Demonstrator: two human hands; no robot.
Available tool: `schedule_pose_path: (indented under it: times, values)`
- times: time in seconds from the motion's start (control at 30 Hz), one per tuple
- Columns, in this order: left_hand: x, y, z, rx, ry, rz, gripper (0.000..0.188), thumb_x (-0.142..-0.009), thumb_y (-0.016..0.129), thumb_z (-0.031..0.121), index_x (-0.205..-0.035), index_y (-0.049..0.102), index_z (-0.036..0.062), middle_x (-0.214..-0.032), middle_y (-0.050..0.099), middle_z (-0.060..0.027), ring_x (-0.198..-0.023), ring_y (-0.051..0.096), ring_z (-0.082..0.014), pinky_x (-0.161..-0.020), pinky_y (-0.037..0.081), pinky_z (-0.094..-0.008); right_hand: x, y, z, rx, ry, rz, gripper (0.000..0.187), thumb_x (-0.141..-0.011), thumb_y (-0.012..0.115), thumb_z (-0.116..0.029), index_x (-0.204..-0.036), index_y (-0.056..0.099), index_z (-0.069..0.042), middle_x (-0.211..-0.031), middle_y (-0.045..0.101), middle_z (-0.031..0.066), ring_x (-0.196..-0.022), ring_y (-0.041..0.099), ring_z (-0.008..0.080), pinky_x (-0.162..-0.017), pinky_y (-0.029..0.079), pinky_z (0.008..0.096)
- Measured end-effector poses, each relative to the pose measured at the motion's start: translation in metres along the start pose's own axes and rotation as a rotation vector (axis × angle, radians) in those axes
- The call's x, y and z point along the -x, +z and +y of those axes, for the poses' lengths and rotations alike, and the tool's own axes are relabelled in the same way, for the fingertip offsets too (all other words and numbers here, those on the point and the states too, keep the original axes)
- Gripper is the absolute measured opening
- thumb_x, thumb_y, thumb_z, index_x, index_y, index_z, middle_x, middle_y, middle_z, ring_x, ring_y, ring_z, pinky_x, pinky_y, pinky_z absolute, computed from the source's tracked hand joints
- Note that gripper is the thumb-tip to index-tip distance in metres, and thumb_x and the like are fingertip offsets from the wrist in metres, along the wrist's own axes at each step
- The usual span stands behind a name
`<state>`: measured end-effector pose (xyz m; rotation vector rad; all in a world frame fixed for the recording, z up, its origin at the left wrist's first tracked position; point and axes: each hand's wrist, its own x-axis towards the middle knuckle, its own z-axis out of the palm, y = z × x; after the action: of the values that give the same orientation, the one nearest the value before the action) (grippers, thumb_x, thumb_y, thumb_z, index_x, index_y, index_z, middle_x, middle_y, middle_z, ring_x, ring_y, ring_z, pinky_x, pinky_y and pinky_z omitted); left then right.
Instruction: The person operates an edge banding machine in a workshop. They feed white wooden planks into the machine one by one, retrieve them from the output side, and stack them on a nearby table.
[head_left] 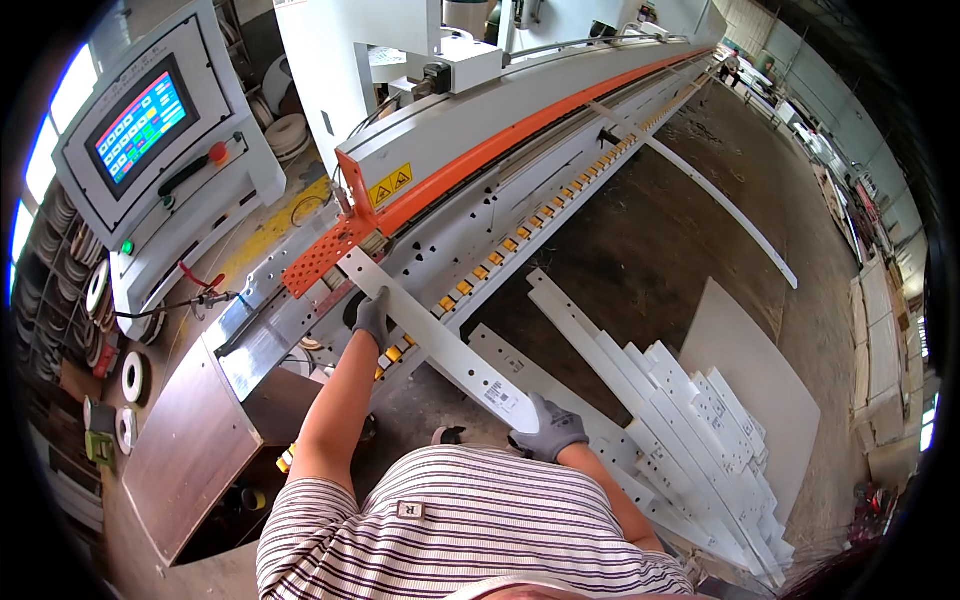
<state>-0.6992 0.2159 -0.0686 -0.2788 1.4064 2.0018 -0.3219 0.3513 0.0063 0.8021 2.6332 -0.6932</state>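
A long, narrow white board [440, 335] slants between my two hands, its far end lying at the infeed of a long white-and-orange machine [480, 160]. Small holes and a printed label mark its upper face. My left hand [373, 318], in a grey glove, is closed on the board's left edge near the far end. Around the near right end my right hand [553, 430], also gloved, is closed, with some fingers hidden under the board. Orange rollers [490, 258] line the machine's side, and the board crosses over them. A perforated orange plate [325, 258] sits just beyond my left hand.
Stacked white boards [690, 430] lie to my right, beside a large pale panel [760, 390]. A control console [150, 130] with a lit screen stands at far left. Below it is a brown wooden cabinet [190, 455]. A long white strip [725, 205] extends from the machine at right.
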Motion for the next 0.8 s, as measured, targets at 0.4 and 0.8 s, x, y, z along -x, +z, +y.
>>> schedule_pose_path:
  times: [0.4,0.8]
  values:
    - [-0.033,-0.017,0.012,-0.198,0.011,0.081,0.045,-0.094,0.047,0.044,-0.109,0.053,0.0024,-0.095,0.064,-0.0124,-0.078,0.066,-0.0260,-0.062,0.058,-0.0406,-0.017,-0.030,-0.040,-0.019,0.019,-0.141,0.083,-0.073,0.061,-0.052,-0.138,0.033,-0.011,-0.120,0.056,0.0193,-0.107,0.057,0.0335,-0.089,0.045,0.0429]
    - [-0.045,-0.032,0.000,-0.641,0.155,0.346,0.059,-0.095,0.036,0.054,-0.106,0.055,-0.0005,-0.086,0.063,-0.0100,-0.070,0.062,-0.0209,-0.059,0.051,-0.0341,-0.018,-0.026,-0.046,-0.038,-0.025,-0.111,0.066,-0.069,0.062,-0.042,-0.124,0.043,-0.010,-0.122,0.054,0.0197,-0.112,0.054,0.0335,-0.089,0.045,0.0434]
